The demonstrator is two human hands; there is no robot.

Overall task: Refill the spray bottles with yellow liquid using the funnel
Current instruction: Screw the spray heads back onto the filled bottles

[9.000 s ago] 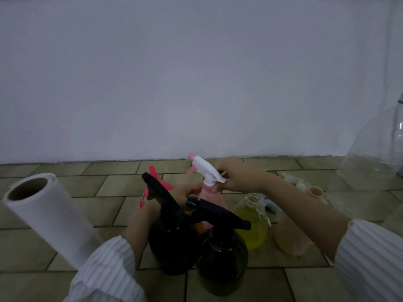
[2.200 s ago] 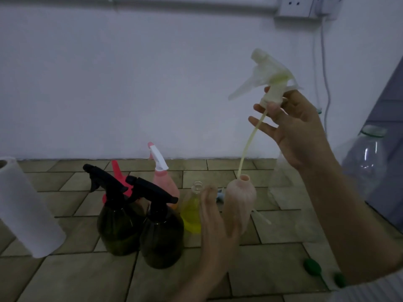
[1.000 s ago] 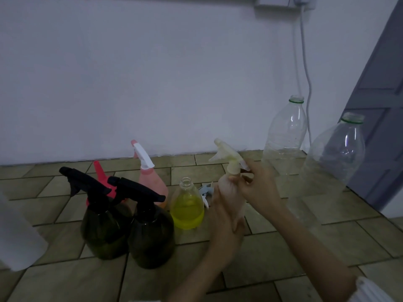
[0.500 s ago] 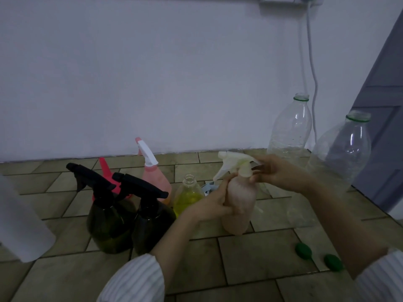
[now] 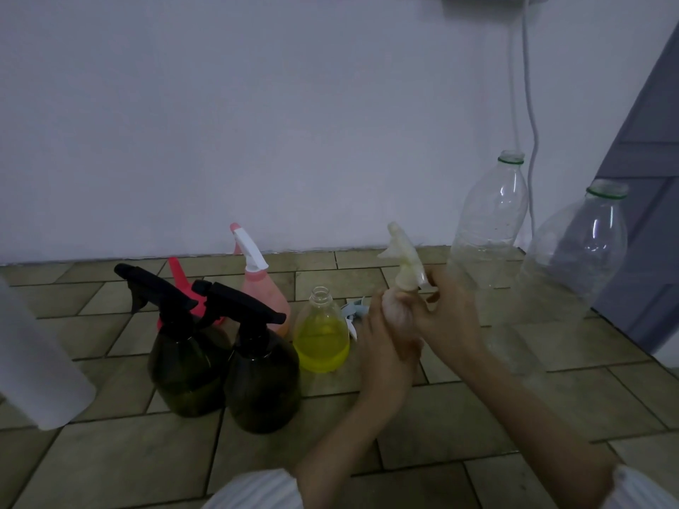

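At centre, left hand (image 5: 382, 347) grips the pale pink spray bottle (image 5: 395, 312); right hand (image 5: 446, 317) fingers clamp its cream trigger head (image 5: 404, 260). Uncapped bottle of yellow liquid (image 5: 322, 334) at nine o'clock, two dark spray bottles (image 5: 224, 356) beyond; two clear bottles (image 5: 532, 236) at two o'clock.

Two bare hands, left hand (image 5: 382, 347) and right hand (image 5: 446, 321), bare forearms behind them. White sleeves with fine dark stripes: left sleeve (image 5: 257, 490) pushed up near the elbow, right sleeve (image 5: 639, 490) likewise.
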